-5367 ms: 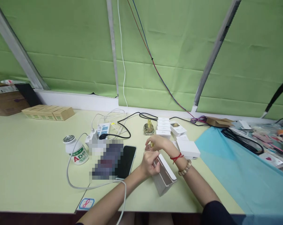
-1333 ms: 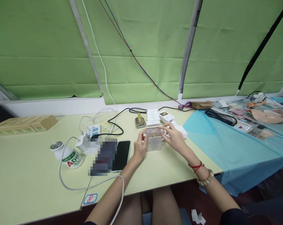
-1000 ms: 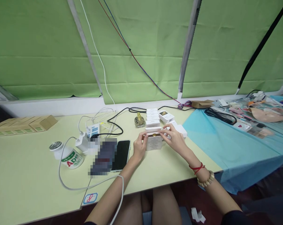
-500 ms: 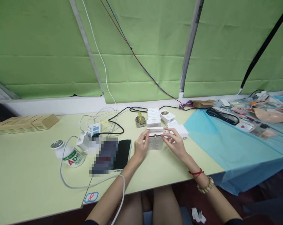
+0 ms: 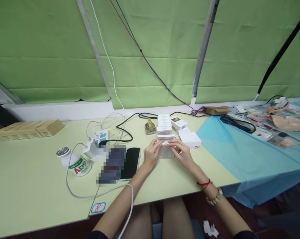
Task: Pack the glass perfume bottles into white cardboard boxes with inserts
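Note:
A small white carton (image 5: 166, 153) with fine print on its front stands on the table between my hands, its lid flap raised at the back. My left hand (image 5: 151, 154) is closed on its left side, fingertips at the top edge. At the right, my right hand (image 5: 182, 153) grips the opening with bent fingers. A small gold-coloured spot shows at the opening between the fingertips; what it belongs to is hidden. Just behind stand a row of white cartons (image 5: 164, 123) and a glass bottle with a gold top (image 5: 150, 127).
More white boxes (image 5: 190, 139) lie right of my hands. To the left are a phone (image 5: 131, 162), a white bottle (image 5: 76, 163), a power strip (image 5: 101, 135) and a looping white cable (image 5: 97, 196). Brown boxes (image 5: 28, 129) stand far left; blue sheeting (image 5: 221, 142) with clutter covers the right.
My fingers have moved inward over the carton's opening, the right fingertips nearer the left ones. The dark edge along the opening is now mostly covered. The view has shifted slightly.

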Demonstrator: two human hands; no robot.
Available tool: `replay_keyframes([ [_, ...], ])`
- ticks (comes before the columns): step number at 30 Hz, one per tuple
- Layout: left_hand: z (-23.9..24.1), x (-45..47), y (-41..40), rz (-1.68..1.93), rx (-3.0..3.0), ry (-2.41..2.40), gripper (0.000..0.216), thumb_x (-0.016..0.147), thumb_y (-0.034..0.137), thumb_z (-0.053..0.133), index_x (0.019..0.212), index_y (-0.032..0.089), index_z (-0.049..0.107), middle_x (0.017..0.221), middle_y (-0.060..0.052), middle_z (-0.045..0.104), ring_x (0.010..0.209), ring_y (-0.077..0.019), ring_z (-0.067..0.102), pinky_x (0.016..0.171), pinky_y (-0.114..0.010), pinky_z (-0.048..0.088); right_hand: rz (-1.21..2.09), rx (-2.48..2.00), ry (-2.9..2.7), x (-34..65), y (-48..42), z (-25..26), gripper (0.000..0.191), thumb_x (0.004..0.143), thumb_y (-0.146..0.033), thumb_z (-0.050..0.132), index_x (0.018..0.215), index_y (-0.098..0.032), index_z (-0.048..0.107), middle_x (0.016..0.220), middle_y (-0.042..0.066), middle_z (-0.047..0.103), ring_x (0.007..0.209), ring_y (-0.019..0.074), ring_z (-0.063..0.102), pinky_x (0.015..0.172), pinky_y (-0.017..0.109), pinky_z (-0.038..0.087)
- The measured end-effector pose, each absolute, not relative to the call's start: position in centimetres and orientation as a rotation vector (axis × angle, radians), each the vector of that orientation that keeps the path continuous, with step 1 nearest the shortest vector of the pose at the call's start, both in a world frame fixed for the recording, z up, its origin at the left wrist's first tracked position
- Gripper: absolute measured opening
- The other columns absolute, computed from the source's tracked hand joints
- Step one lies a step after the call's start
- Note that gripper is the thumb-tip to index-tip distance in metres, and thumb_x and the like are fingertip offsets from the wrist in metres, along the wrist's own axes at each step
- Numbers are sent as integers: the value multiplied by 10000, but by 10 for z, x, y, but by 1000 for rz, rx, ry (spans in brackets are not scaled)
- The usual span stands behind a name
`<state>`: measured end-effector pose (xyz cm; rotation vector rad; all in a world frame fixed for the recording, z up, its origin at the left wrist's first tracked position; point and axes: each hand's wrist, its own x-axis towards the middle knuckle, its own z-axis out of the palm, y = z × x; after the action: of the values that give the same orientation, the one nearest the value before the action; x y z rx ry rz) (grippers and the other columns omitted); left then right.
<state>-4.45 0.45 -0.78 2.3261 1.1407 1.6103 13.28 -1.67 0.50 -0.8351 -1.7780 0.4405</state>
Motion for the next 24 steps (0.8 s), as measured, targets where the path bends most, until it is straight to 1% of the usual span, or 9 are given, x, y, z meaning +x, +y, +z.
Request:
replay_keyframes([
  [2,-7,-44,4,1613,2327,1145,295,988,349,376,1081,229,629,1118,-29,581,978,-136,593,798,-197,476,472,-843,-1778,133,-17,7,175,895,-222,483,981,-193,633,1064,79,608,540,68,537,430,206,446],
  [4,-7,-44,4,1623,2328,1138,283,987,337,384,1068,226,632,1113,-25,584,981,-134,591,797,-192,476,458,-859,-1738,133,-17,11,148,884,-243,511,980,-183,607,1034,75,612,505,61,516,427,210,432],
  [8,-8,-45,7,1649,2353,1096,266,984,295,387,1054,217,631,1117,-29,586,1036,-143,572,826,-201,488,309,-942,-1519,130,-15,22,195,847,-302,580,1000,-180,586,1016,74,578,493,60,467,446,229,407],
  [10,-7,-45,7,1671,2359,1055,259,981,274,387,1042,209,629,1133,-44,571,1064,-153,558,858,-222,494,317,-963,-1503,128,-12,27,269,870,-325,549,1100,-190,577,1088,88,557,502,60,447,475,240,411],
  [12,-6,-44,8,1712,2331,1037,240,974,265,402,1006,201,631,1143,-63,545,1084,-167,543,875,-251,506,363,-958,-1569,125,-9,30,278,903,-338,492,1123,-201,593,1118,87,566,558,80,477,515,245,417],
  [15,-4,-44,7,1741,2258,1041,221,961,286,433,921,182,623,1114,-86,511,1092,-189,528,830,-284,543,444,-948,-1633,122,-6,28,265,924,-351,454,1032,-203,646,1012,55,626,573,98,484,515,246,390],
  [18,-4,-44,7,1686,2234,981,201,952,309,450,903,171,587,1110,-95,500,1081,-191,532,712,-262,574,479,-933,-1619,120,-5,19,254,921,-350,467,1008,-201,653,955,43,635,528,89,443,495,248,364],
  [20,-6,-44,7,1667,2242,925,168,945,306,469,917,169,563,1147,-100,501,1087,-191,535,684,-255,580,476,-906,-1610,120,-5,12,238,919,-342,475,1000,-203,651,979,48,629,577,100,483,504,250,370],
  [24,-9,-44,7,1689,2229,863,111,926,266,511,903,161,536,1206,-104,512,1071,-195,557,715,-274,587,445,-882,-1595,117,-7,1,219,927,-320,467,1008,-216,642,1047,61,617,745,137,568,527,254,392],
])
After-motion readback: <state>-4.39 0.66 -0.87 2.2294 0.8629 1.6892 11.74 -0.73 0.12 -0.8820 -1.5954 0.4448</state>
